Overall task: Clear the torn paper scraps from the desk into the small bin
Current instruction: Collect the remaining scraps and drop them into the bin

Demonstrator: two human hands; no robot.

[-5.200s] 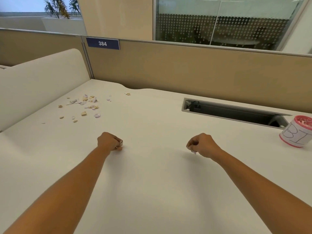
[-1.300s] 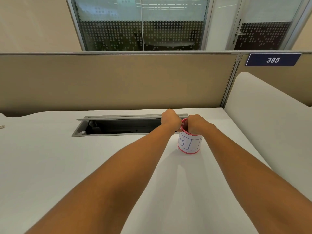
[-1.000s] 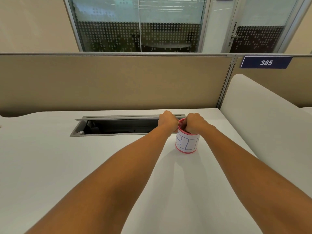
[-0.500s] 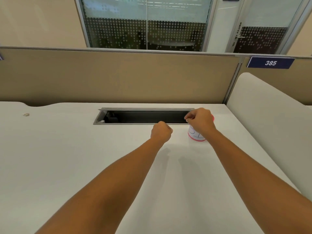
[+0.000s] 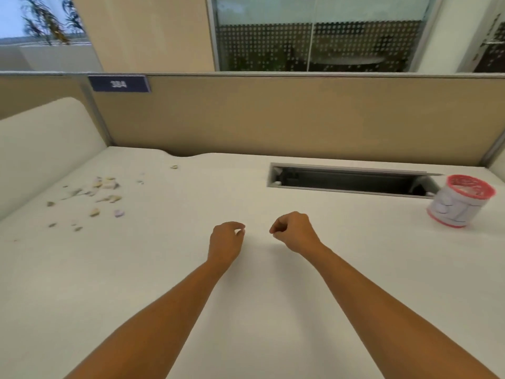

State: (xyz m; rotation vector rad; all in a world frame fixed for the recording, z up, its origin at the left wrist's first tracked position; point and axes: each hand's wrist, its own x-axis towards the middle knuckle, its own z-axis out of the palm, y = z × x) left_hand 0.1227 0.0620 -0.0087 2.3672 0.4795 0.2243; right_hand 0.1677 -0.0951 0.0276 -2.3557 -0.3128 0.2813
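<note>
Mid-desk, left hand (image 5: 224, 242) and right hand (image 5: 295, 233): fingers loosely curled, gripping nothing. The torn pale paper scraps (image 5: 105, 191) lie scattered at far-left corner of white desk (image 5: 191, 283); small red-rimmed white bin (image 5: 459, 205) at far-right edge.

One desk (image 5: 246, 192). One small red-rimmed bin (image 5: 459, 205). One open cable hatch (image 5: 349, 181). One blue number plate (image 5: 119, 84). Two hands: one left hand (image 5: 225, 242), one right hand (image 5: 293, 232). Torn paper scraps (image 5: 109, 198): roughly fifteen, but blur makes an exact count impossible.
</note>
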